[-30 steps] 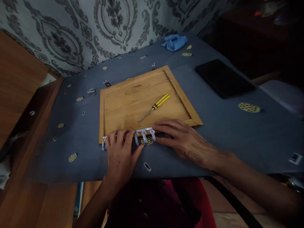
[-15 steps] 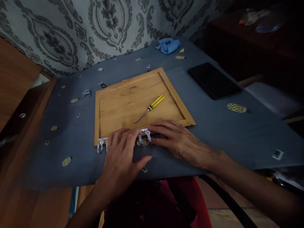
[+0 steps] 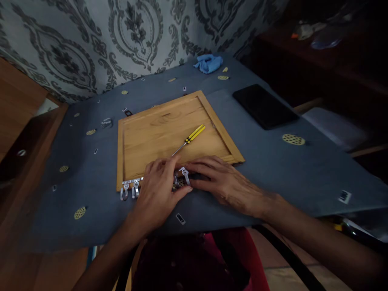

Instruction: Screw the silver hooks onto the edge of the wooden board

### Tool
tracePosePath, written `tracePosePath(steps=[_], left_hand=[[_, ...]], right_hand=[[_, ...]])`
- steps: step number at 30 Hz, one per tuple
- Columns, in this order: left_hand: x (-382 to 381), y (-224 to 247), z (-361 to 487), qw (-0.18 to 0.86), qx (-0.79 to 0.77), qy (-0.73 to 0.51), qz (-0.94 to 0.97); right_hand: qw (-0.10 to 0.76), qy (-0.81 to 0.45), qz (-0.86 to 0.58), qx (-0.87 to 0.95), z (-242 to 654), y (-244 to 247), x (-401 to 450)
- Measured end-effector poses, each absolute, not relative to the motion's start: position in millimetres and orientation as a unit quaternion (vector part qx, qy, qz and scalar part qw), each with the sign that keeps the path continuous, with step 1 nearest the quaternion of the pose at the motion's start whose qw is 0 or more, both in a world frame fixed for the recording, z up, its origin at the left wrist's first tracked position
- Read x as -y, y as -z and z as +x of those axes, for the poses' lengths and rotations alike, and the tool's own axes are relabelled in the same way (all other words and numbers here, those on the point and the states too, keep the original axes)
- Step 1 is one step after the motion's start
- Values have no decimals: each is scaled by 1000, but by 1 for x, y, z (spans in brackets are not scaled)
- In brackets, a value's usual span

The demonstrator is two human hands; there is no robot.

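A framed wooden panel (image 3: 160, 129) lies flat on the table. Along its near edge runs a metal hook rail (image 3: 136, 184), its hooks hanging towards me. My left hand (image 3: 160, 188) is closed over the middle of the rail, with the thumb by a hook near the right hand. Closed at the rail's right part is my right hand (image 3: 221, 180), its fingers along the panel's edge; the rail's right end is hidden under them. On the panel rests a screwdriver (image 3: 194, 135) with a yellow and black handle, its tip hidden behind my left fingers.
A dark cloth with pineapple prints covers the table (image 3: 100, 210). Behind the panel's left corner lie a small metal piece (image 3: 106, 123) and a dark ring-like piece (image 3: 128, 113). A black tablet-like slab (image 3: 265, 106) is at the right, a crumpled blue cloth (image 3: 208, 64) at the back.
My left thumb has moved up to the hook, and my left hand has shifted right along the rail, uncovering another hook at the left. The view has shifted slightly.
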State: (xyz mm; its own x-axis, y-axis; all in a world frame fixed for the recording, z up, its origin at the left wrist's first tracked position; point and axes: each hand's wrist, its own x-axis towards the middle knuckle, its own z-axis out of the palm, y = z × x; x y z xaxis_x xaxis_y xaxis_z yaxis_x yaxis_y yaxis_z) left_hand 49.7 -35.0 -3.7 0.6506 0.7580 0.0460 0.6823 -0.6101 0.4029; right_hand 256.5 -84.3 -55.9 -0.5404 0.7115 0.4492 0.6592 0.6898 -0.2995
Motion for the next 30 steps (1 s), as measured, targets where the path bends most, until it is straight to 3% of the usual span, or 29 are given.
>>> tracePosePath(steps=[10,16,20,24,30], left_hand=[[34,5,54,190,-433,-128,871],[33,2,55,192,-429,-127,874],[31,1,55,207,-424,-117,874],[31,0,55,205,-433,-108,871],[31,0,56,205,-437,-110,869]], right_hand=[[279,-54,-389,876,256,55,84],[344,-67,-411,842,272,41,71],[226,14,-492,840,282,32,37],[121,36,-460,879,283,35,4],[128,56,-470,872,301,26,22]])
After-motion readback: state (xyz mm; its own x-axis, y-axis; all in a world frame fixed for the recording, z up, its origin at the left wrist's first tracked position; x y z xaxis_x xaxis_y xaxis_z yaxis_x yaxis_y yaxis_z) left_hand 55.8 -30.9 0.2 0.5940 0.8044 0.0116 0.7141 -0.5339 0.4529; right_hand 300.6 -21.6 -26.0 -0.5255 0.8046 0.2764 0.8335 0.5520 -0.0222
